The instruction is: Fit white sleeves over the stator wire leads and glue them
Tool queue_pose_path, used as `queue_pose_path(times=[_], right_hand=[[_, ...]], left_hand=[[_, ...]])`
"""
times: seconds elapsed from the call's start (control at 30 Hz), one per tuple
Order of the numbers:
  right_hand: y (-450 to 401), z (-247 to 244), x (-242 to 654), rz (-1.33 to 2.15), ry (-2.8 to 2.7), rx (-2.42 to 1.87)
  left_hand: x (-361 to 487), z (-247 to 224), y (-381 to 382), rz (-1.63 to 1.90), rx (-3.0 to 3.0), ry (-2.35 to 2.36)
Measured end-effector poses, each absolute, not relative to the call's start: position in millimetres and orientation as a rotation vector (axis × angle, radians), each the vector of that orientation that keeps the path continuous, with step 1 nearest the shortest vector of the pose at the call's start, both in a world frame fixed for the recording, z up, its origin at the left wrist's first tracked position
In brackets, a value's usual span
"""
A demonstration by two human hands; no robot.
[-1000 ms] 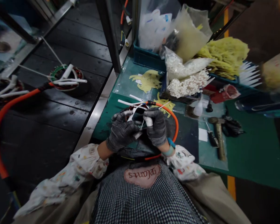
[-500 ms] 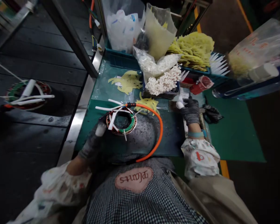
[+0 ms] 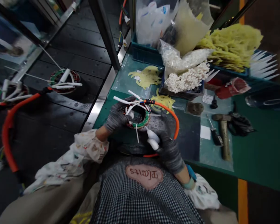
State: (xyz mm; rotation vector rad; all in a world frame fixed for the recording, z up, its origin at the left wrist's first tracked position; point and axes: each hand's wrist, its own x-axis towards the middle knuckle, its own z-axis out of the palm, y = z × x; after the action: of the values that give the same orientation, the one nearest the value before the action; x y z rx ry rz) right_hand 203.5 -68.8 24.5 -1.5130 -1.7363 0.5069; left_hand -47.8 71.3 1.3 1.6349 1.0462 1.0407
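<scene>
A ring-shaped motor stator [image 3: 143, 122] with a green rim, copper windings and white sleeved leads lies on the dark mat. My left hand [image 3: 118, 118], in a grey glove, grips its left side, with the white-covered thumb over the inner edge. From the stator's top an orange cable [image 3: 176, 119] curves right and back towards my apron. My right hand [image 3: 169, 149], also gloved, is just right of and below the stator, apart from it. Its white-covered fingertips are pinched together; whether the pointed white tip there is a held thing is unclear.
A hammer [image 3: 224, 133] and a screwdriver [image 3: 216, 133] lie at right. Yellow pieces [image 3: 147, 77], a box of white sticks [image 3: 186, 81] and a red cup [image 3: 233, 88] stand behind. More stators, one a wired stator [image 3: 64, 82], are at left beyond the metal edge [image 3: 102, 99].
My right hand has come from the tools at the right to beside the stator, uncovering the hammer and screwdriver. My left hand has closed further over the stator's left side. The view has shifted.
</scene>
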Motion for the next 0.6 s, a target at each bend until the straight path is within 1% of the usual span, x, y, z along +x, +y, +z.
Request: queue_pose_path(times=[0.07, 0.1, 0.17, 0.27, 0.47, 0.6], right_hand=[[-73.5, 18.2, 190.0, 0.359, -1.781, -1.534], [-75.1, 17.2, 188.2, 0.337, -1.816, -1.527], [-77.6, 19.3, 189.9, 0.356, -1.897, -1.481], [-79.3, 28.5, 194.2, 0.396, -1.952, -1.426], [-73.4, 46.8, 187.3, 0.469, -1.948, -1.486], [-69.6, 55.3, 184.0, 0.453, -1.964, -1.492]], left_hand=[[-48.7, 3.7, 51.3, 1.111, 1.714, 1.056], [-49.1, 4.8, 40.1, 1.154, 1.774, 1.052], [-49.9, 6.7, 18.7, 1.211, 1.912, 1.039], [-51.2, 8.2, -3.7, 1.177, 2.069, 1.080], [-51.2, 5.1, -11.9, 1.192, 2.291, 1.018], [-48.9, 4.0, -9.0, 1.168, 2.394, 1.089]])
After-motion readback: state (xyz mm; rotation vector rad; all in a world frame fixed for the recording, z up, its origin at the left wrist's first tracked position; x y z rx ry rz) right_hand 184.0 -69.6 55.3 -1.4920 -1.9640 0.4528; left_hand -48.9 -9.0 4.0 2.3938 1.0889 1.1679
